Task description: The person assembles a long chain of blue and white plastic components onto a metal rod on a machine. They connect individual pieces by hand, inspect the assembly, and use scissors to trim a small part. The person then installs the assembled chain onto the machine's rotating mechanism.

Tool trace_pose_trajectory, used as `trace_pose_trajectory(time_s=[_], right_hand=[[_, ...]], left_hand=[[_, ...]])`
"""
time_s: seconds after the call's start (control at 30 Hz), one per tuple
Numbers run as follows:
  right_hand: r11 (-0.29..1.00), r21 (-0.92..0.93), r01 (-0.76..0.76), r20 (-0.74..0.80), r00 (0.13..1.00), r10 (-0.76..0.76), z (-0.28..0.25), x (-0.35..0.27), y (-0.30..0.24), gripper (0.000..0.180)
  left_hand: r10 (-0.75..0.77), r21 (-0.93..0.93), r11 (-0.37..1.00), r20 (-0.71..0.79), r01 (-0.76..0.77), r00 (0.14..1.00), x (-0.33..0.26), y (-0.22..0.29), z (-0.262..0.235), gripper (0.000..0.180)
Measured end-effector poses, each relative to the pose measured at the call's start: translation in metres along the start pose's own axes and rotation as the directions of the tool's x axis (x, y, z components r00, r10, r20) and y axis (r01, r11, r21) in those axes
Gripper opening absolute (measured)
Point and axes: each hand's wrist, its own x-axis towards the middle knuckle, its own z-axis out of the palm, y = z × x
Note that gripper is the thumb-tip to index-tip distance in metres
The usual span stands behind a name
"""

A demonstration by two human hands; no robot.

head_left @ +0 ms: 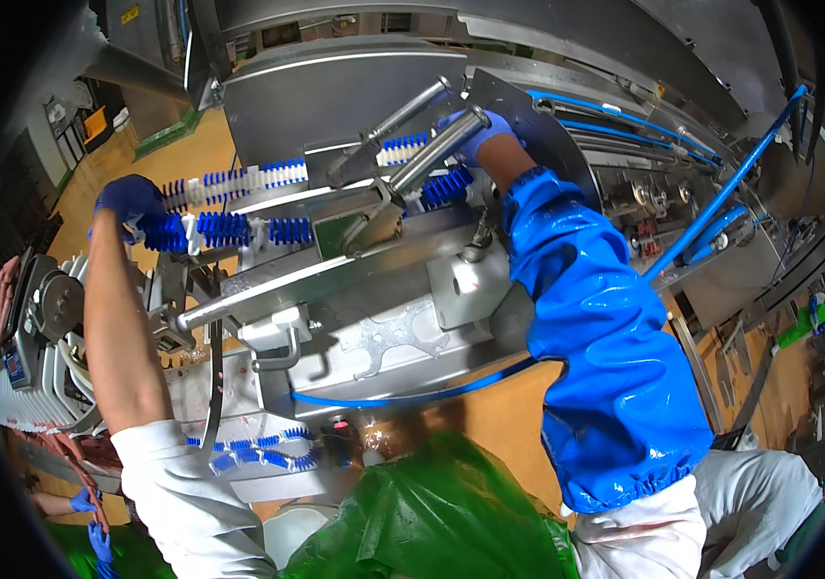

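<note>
and here is the left hand point(130, 205), gloved in dark blue, out beyond the left edge of the steel machine point(345, 106), curled around the left end of a blue-and-white bristled belt point(224, 229) and holding it! the belt lies in two strands along the machine's length, from that left edge toward the far right corner, passing behind the clamp parts in the middle.

over to the right hand point(485, 135), also gloved, up by the far right corner: it sits close to the belt's right end, behind a slanting steel bar point(441, 150). its fingers are hidden, so whether it grips anything, i cannot tell.

a glossy blue sleeve cover point(596, 328) wraps the right forearm; the left forearm is bare up to a white sleeve point(185, 497). below the machine's near edge, a second bristled belt point(263, 455) lies on a white surface, and a blue hose point(422, 397) curves along that same edge. in close, a green apron point(432, 511); down at lower left, a co-worker's gloved hand point(100, 542) beside a long pinkish strip point(79, 463).
</note>
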Motion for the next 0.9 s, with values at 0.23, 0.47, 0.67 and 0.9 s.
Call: trace_pose_trajectory(time_s=[0.23, 0.47, 0.67, 0.9], right_hand=[[0.993, -0.018, 0.119, -0.064, 0.991, -0.12, -0.009, -0.001, -0.025, 0.038], [0.991, 0.132, 0.035, -0.023, 0.999, -0.032, 0.005, -0.001, 0.01, 0.035], [0.939, -0.305, 0.161, 0.129, 0.984, -0.127, -0.018, -0.013, -0.029, 0.037], [0.983, 0.183, -0.024, 0.314, 0.949, -0.035, -0.015, 0.002, 0.023, 0.036]], left_hand=[[0.095, -0.183, 0.976, -0.129, -0.118, 0.987, 0.013, -0.063, 0.047, 0.032], [-0.026, -0.414, 0.91, -0.11, -0.022, 0.994, 0.008, -0.033, 0.052, 0.035], [0.032, -0.257, 0.96, -0.283, -0.108, 0.959, 0.015, -0.063, 0.073, 0.027], [0.178, -0.168, 0.956, -0.32, -0.241, 0.93, 0.047, -0.071, 0.052, 0.031]])
